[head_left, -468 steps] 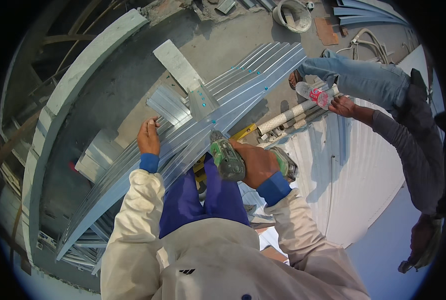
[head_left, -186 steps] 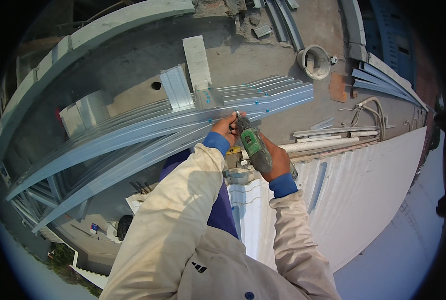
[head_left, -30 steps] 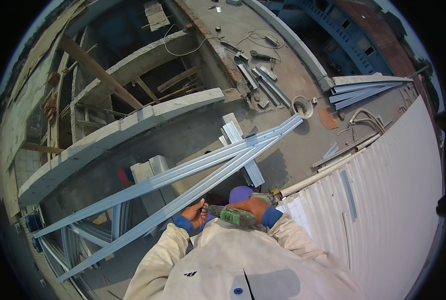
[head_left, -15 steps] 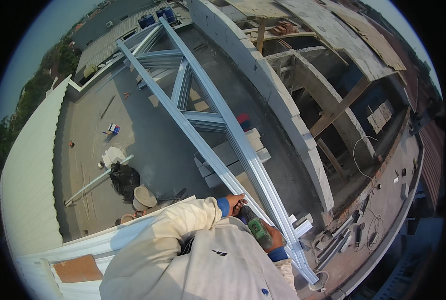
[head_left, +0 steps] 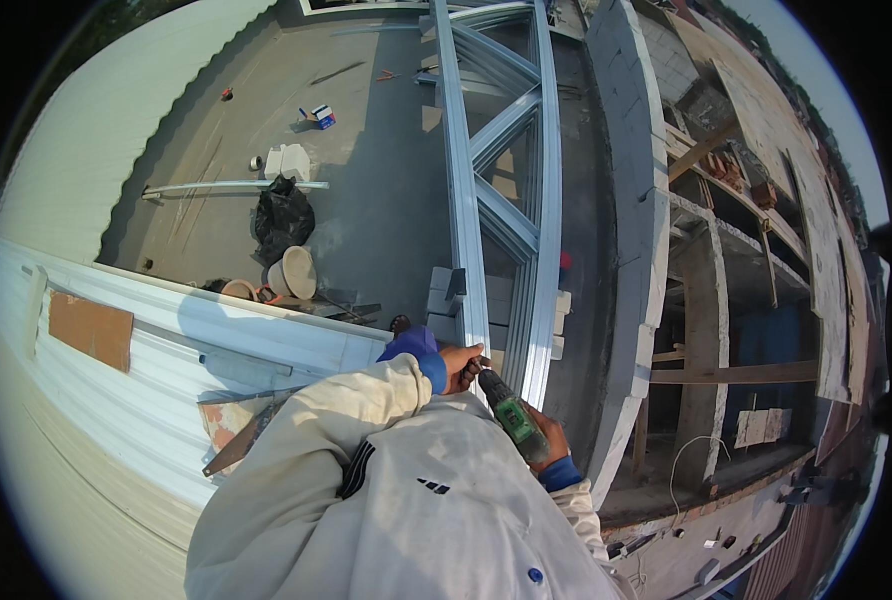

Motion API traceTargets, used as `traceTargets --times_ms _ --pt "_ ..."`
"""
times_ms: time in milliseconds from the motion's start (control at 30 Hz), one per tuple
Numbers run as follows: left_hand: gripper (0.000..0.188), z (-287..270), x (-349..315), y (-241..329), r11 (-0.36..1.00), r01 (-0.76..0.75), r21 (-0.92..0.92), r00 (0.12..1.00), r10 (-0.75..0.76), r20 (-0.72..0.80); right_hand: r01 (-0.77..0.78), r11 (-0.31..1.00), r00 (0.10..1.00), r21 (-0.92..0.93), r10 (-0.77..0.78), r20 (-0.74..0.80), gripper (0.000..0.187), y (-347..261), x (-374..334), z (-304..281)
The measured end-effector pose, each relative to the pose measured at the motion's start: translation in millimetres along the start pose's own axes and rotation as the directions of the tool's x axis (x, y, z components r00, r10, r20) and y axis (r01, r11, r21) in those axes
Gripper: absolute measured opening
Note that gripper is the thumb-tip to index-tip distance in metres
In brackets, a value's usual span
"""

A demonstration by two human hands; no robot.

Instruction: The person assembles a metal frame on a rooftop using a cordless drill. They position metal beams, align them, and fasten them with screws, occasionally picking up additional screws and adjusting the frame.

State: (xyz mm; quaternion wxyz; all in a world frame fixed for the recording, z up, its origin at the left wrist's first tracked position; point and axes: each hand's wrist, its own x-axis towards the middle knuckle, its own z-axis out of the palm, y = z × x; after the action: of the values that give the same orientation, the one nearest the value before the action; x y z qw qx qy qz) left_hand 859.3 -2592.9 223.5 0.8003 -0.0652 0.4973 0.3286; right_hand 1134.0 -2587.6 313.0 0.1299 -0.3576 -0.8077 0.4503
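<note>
While the right hand [head_left: 548,440] grasps the green drill [head_left: 514,418] before the pale jacket [head_left: 436,530], the left hand [head_left: 456,369] curls at the drill's tip, any hold unclear | metal truss [head_left: 467,240] close beyond both | black plastic bag [head_left: 283,215] farther out, left of the truss

Creased off-white long-sleeved top [head_left: 446,540], blue cuffs [head_left: 562,474], blue front button [head_left: 535,575], small black slanted-bar chest mark [head_left: 432,486]. Dark striped patch [head_left: 357,470], left side. Purple-blue trouser leg [head_left: 407,343].
</note>
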Motion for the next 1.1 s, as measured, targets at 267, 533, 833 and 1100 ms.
traceTargets --times_ms 267,533,833,1100 --pt "0.044 -62 24 109 0.950 -0.185 -0.251 0.983 0.180 -0.046 0.104 0.991 0.976 -0.082 -0.086 0.199 0.069 -46 167 -12" --pt "0.037 -189 70 275 0.871 -0.225 -0.437 0.974 0.201 -0.101 -0.017 0.966 0.963 -0.259 0.086 0.256 0.066 -74 365 19" --pt "0.037 -305 -27 455 0.802 -0.419 -0.426 0.884 0.467 0.008 -0.356 0.885 0.877 -0.301 0.427 0.220 0.055 -71 494 19" --pt "0.045 -311 -117 535 0.400 -0.311 -0.862 0.404 0.877 0.261 -0.405 0.739 0.732 -0.539 0.615 0.292 0.047 -19 573 41"
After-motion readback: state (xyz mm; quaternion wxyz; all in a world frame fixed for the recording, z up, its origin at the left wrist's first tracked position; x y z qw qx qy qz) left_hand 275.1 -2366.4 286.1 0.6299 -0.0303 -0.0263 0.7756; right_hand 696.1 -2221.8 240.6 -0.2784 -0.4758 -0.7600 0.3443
